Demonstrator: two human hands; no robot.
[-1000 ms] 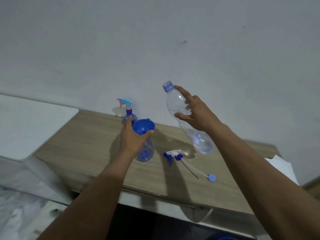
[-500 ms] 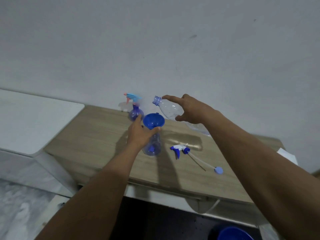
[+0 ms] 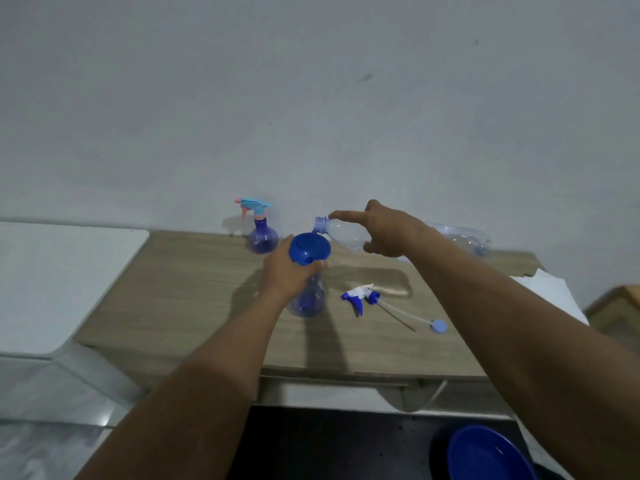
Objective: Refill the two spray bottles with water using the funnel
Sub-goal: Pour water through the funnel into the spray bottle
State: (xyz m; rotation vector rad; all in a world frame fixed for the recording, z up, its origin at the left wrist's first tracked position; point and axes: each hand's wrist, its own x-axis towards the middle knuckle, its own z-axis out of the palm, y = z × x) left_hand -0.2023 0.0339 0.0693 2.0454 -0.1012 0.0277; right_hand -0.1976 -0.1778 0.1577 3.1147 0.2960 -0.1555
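My left hand (image 3: 290,271) grips the neck of an open blue spray bottle (image 3: 308,299) standing mid-table, with a blue funnel (image 3: 309,248) seated in its mouth. A clear plastic water bottle (image 3: 346,233) lies almost level in my right hand (image 3: 389,230), its open mouth right over the funnel's rim. The removed white-and-blue spray head (image 3: 363,295) with its long tube lies on the table to the right. A second blue spray bottle (image 3: 262,237) with a light-blue and pink trigger stands at the back by the wall.
The wooden table (image 3: 173,299) runs along a grey wall. A white surface (image 3: 52,278) adjoins it on the left. A blue bowl (image 3: 488,455) sits low at the bottom right, below the table's front edge. White paper (image 3: 547,285) lies at the right end.
My right hand has tipped the water bottle from upright to almost level and brought its mouth down to the funnel. My left hand has stayed on the spray bottle and funnel.
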